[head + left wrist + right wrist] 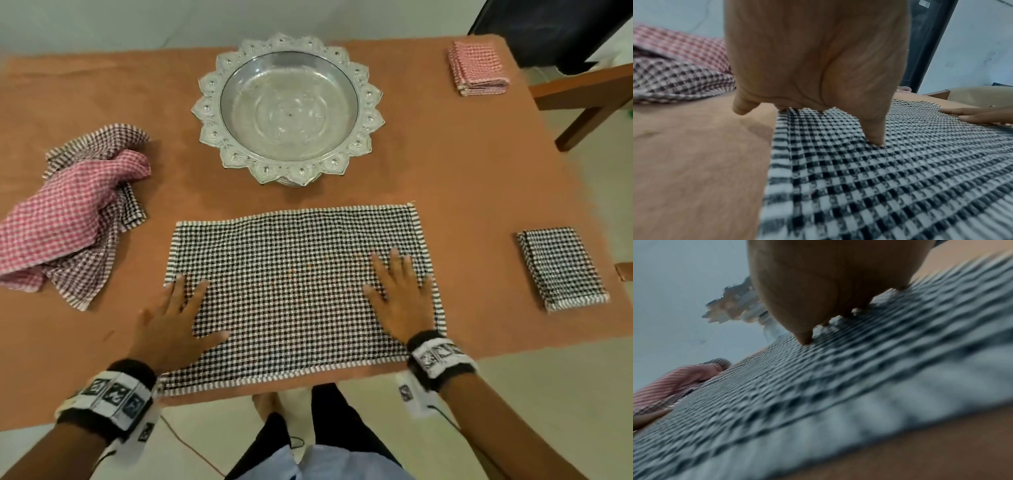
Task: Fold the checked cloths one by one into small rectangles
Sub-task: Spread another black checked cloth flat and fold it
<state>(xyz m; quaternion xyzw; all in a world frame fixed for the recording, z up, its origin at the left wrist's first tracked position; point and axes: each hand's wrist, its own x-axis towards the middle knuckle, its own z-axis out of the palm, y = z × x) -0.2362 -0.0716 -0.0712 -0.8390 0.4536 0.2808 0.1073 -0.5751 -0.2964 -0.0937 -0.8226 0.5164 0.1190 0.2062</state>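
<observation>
A black-and-white checked cloth (pixel 294 291) lies spread flat near the table's front edge. My left hand (pixel 178 315) presses flat on its left side with straight, spread fingers, the thumb (pixel 873 129) down on the weave (pixel 879 186). On the cloth's right side my right hand (pixel 397 294) rests flat too, its thumb (pixel 803 335) touching the fabric (pixel 818 386). A crumpled pile holds a red checked cloth (pixel 65 219) over a dark checked one (pixel 92 274) at the left. A folded black checked rectangle (pixel 561 267) lies at the right, a folded red one (pixel 478 66) at the far right corner.
A silver scalloped bowl (pixel 287 106) stands behind the spread cloth at the table's middle. The brown table (pixel 462 164) ends just below the cloth's near hem. A wooden chair (pixel 582 96) stands past the far right corner.
</observation>
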